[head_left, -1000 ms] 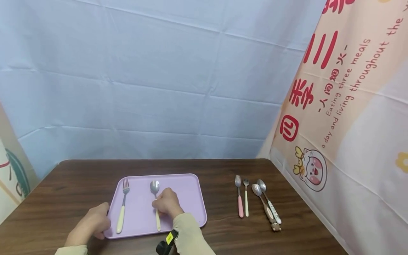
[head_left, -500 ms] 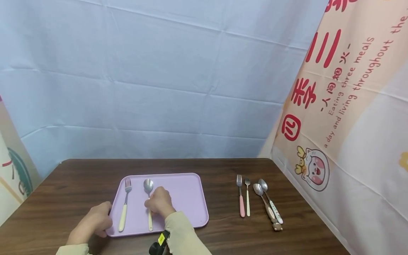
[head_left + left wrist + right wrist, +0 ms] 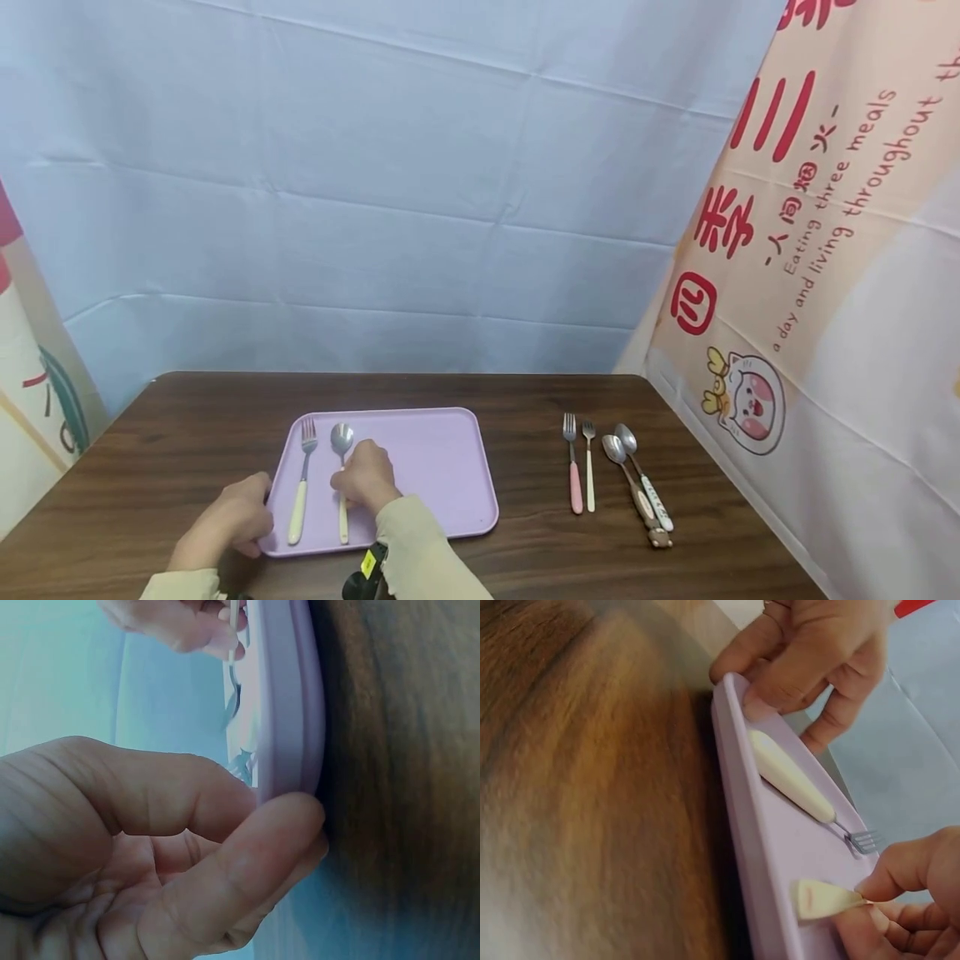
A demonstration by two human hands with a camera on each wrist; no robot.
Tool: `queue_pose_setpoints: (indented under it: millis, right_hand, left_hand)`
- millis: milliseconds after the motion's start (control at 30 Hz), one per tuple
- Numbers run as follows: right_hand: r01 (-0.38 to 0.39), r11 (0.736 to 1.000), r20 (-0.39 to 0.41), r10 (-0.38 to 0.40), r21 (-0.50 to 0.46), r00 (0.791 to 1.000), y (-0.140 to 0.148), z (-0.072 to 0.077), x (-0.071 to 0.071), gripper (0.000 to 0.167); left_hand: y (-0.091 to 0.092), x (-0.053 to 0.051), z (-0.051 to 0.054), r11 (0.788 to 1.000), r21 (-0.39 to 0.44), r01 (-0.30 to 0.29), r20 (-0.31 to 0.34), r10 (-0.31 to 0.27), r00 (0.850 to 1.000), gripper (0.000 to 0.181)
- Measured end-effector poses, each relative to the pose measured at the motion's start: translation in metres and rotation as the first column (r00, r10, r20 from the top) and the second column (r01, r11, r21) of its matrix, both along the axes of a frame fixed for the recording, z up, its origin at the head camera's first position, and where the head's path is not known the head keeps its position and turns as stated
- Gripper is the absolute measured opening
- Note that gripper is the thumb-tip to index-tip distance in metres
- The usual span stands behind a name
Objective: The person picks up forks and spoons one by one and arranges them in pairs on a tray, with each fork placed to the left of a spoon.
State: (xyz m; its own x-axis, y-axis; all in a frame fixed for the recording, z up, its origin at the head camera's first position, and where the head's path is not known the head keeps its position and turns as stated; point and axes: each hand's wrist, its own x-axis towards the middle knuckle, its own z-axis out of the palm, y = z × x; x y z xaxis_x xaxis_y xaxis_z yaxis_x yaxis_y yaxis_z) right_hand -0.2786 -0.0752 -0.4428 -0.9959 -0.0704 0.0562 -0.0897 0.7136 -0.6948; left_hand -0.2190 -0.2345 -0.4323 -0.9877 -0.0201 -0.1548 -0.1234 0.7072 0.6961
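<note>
Cream-handled, the spoon (image 3: 342, 437) pinched by the right hand (image 3: 366, 480) is over the left half of the lilac tray (image 3: 442, 477), beside a fork (image 3: 302, 492). The left hand (image 3: 238, 513) grips the tray's near-left corner. Right of the tray, two forks (image 3: 575, 487) and two spoons (image 3: 642, 504) lie on the surface (image 3: 540, 568).

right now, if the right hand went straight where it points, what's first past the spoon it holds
The right hand would likely meet the fork on the tray; depth is unclear.
</note>
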Motion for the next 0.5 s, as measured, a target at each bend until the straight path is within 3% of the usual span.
queue_pose_setpoints:
  millis: [167, 500]
  right_hand:
    - [0.013, 1.0, -0.002, -0.013, 0.01, 1.0, -0.005, -0.001, 0.001, 0.026]
    - [0.047, 0.997, 0.009, -0.046, -0.062, 0.999, -0.012, -0.002, -0.004, 0.025]
  left_hand:
    - [0.003, 0.0, 0.001, 1.0, -0.008, 0.0, 0.012, 0.0, 1.0, 0.031]
    - [0.002, 0.001, 0.001, 1.0, -0.004, 0.0, -0.008, 0.0, 1.0, 0.029]
